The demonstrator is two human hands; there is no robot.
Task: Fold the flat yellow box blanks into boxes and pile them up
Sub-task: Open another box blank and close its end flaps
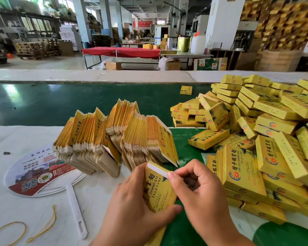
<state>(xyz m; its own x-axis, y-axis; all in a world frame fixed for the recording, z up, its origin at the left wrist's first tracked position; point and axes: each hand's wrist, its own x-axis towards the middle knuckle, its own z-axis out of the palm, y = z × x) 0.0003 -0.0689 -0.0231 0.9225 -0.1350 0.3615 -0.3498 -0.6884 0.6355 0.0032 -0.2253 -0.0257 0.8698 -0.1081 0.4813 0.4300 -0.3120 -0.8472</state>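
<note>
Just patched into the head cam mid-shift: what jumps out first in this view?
The big heap of folded yellow boxes fills the right side, spilling from the green belt onto the white table. At centre, rows of flat yellow blanks stand on edge. In front, the left hand grips one box being folded while the right hand pinches its top flap; a printed hand fan lies left.

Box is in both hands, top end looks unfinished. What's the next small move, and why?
Probably press the white top flap down and tuck it shut. The left hand grips the box upright, the right hand pinches that flap's edge, and it is not yet closed. Then onto the pile.
</note>
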